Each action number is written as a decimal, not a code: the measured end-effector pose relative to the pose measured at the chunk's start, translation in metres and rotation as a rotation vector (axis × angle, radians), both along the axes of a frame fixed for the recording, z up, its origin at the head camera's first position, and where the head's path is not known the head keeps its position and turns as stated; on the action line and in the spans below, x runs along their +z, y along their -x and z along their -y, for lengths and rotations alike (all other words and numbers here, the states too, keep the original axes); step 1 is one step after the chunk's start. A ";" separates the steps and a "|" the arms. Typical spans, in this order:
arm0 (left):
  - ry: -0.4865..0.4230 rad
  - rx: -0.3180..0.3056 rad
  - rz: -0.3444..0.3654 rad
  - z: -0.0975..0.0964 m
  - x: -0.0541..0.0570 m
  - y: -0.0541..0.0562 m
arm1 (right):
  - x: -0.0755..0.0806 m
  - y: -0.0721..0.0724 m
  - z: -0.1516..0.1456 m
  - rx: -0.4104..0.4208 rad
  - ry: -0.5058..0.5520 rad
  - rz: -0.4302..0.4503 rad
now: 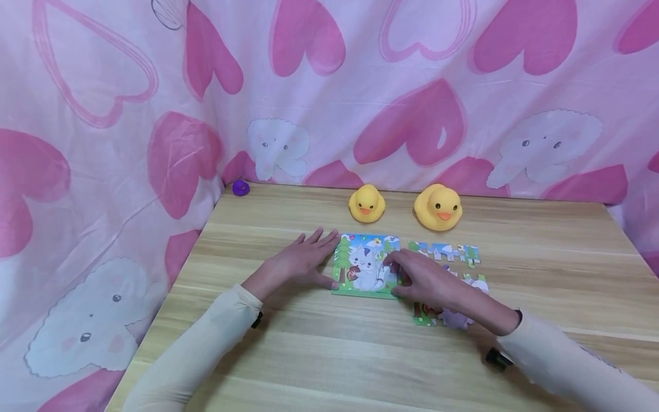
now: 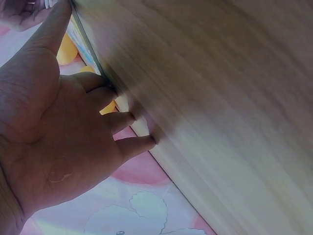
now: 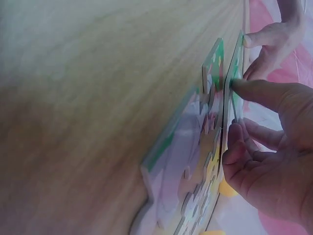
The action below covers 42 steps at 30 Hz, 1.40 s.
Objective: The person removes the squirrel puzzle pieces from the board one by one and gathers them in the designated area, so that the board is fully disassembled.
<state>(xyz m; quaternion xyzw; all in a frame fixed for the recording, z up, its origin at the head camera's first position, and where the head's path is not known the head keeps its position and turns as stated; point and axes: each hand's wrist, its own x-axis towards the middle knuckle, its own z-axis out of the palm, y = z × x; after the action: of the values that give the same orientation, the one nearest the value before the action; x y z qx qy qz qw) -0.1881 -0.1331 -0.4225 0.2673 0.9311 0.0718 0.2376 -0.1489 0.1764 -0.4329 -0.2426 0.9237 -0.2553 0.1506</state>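
A jigsaw puzzle (image 1: pixel 358 288) in a flat tray shows a white squirrel with an acorn among green trees. My left hand (image 1: pixel 300 260) rests along its left edge, fingers spread and thumb at the lower left corner. In the left wrist view, the fingertips of the left hand (image 2: pixel 73 132) meet the tabletop. Over the puzzle's right side, my right hand (image 1: pixel 424 278) pinches a puzzle piece (image 1: pixel 383 277) between thumb and curled fingers. The right wrist view has the right hand (image 3: pixel 274 132) with its thumb on the puzzle's near side; the palm hides part of the piece.
Loose jigsaw pieces (image 1: pixel 444 252) lie right of the puzzle, some of them under the right forearm. Behind stand a smaller yellow duck (image 1: pixel 366 204) and a larger yellow duck (image 1: pixel 438 208). A purple duck (image 1: pixel 240 187) sits at the table's far left corner, before a pink heart-patterned curtain (image 1: pixel 319 97).
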 end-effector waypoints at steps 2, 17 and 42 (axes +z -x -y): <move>0.000 -0.002 -0.001 0.000 0.000 0.000 | 0.000 0.001 -0.001 0.006 0.000 0.008; -0.006 -0.015 -0.007 -0.002 0.001 0.002 | 0.009 0.005 0.000 0.027 -0.066 0.007; -0.004 -0.008 0.005 -0.001 -0.001 0.000 | 0.006 -0.078 -0.162 -0.140 -0.087 -0.238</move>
<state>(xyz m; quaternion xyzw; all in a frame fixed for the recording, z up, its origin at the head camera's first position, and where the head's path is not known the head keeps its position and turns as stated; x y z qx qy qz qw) -0.1883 -0.1326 -0.4231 0.2711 0.9293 0.0733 0.2398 -0.0712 0.3381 -0.4271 -0.1991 0.9599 -0.1945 0.0323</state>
